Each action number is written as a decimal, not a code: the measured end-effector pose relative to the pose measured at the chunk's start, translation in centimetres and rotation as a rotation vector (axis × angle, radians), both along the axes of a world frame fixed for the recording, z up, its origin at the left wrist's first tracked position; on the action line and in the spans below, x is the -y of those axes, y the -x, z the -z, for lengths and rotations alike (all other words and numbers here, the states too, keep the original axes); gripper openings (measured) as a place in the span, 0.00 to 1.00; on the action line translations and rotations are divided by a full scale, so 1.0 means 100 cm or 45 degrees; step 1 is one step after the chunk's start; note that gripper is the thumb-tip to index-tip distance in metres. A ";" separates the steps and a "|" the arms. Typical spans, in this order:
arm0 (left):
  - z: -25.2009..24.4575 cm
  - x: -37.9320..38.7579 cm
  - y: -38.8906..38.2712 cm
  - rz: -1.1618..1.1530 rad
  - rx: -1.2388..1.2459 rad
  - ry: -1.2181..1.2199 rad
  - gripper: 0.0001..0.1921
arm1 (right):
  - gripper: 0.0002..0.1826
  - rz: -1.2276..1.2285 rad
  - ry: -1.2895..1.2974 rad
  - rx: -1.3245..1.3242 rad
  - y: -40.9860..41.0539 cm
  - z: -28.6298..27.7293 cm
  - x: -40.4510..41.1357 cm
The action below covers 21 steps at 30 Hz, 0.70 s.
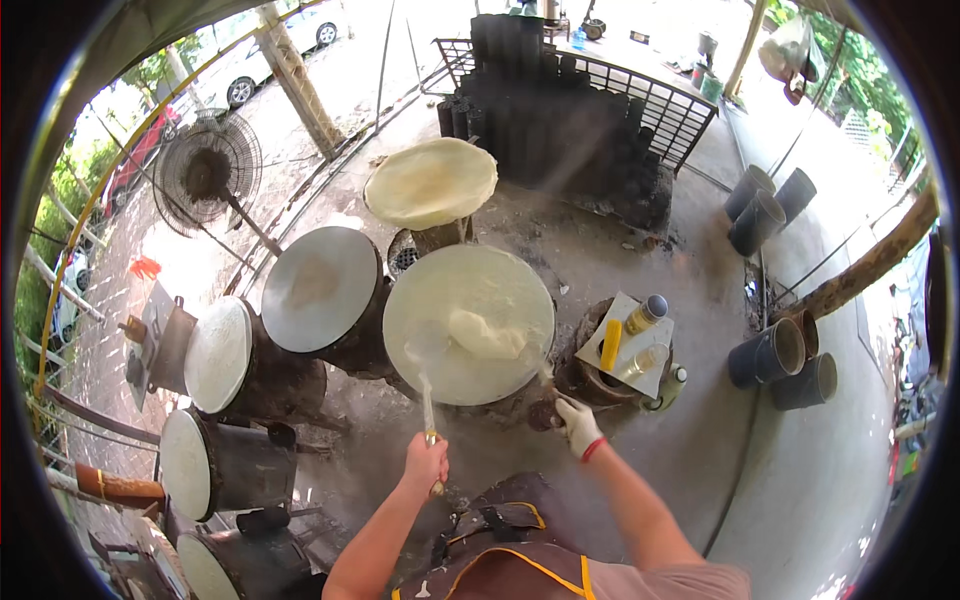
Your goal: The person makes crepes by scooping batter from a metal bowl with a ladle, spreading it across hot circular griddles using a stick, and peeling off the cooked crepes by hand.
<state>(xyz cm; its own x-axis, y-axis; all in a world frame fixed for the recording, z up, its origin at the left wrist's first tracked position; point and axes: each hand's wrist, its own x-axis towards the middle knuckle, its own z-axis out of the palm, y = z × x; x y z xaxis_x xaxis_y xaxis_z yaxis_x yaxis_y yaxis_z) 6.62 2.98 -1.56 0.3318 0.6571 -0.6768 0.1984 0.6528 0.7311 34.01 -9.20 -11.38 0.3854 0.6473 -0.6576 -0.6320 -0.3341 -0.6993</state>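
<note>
A lump of pale dough [487, 335] lies on a round griddle [469, 277] in front of me, with a thin pale layer over the surface around it. My bare left hand [427, 461] is closed around the handle of a spatula-like tool [428, 397], whose blurred far end is over the griddle left of the lump. My right hand [577, 426], in a pale glove with a red band at the wrist, grips the handle of another tool [545, 371]; its blurred head is at the griddle's right edge. A dark round object [544, 415] is beside the gloved fingers.
Thin flatbreads are stacked on a stand [431, 184] beyond the griddle. More round griddles [321, 289] on drum stoves curve along the left, near a floor fan [208, 172]. At right, a board [628, 341] carries jars and a yellow object. Dark briquettes [555, 127] are piled behind; metal cylinders [765, 352] stand far right.
</note>
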 end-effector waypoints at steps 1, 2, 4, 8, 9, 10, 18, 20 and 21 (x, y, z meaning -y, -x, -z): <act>0.010 0.000 -0.009 0.080 -0.133 -0.125 0.07 | 0.17 0.221 0.036 -0.089 0.020 0.001 0.006; 0.014 0.004 -0.023 0.078 -0.205 -0.200 0.07 | 0.17 0.218 0.043 -0.081 0.041 0.002 0.005; 0.021 0.013 -0.050 0.074 -0.258 -0.264 0.08 | 0.14 0.110 -0.014 -0.183 0.084 0.004 -0.011; -0.004 0.000 -0.064 -0.101 0.196 0.096 0.06 | 0.20 -0.045 -0.087 -0.186 0.082 -0.011 -0.037; -0.016 -0.010 -0.051 -0.233 0.526 0.384 0.05 | 0.20 -0.058 -0.088 -0.139 0.073 -0.027 -0.036; -0.039 -0.013 -0.034 -0.208 0.676 0.452 0.03 | 0.18 -0.072 -0.117 -0.099 0.056 -0.032 -0.027; -0.087 0.020 -0.024 -0.128 0.774 0.402 0.01 | 0.18 -0.126 -0.172 0.950 0.021 0.042 -0.042; -0.085 0.014 -0.028 -0.193 0.757 0.563 0.04 | 0.18 -0.367 -0.243 1.255 0.025 0.032 -0.036; -0.083 0.016 -0.019 -0.221 0.760 0.551 0.04 | 0.18 -0.486 -0.184 0.926 0.026 0.012 -0.030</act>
<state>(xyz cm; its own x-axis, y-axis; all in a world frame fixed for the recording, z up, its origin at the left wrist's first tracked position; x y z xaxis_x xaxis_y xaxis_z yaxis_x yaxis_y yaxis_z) 8.57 1.35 6.75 0.6387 0.4501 -0.6240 -0.2827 0.8916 0.3537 31.43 -6.22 -12.57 0.4185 0.8786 -0.2299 0.1325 -0.3095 -0.9416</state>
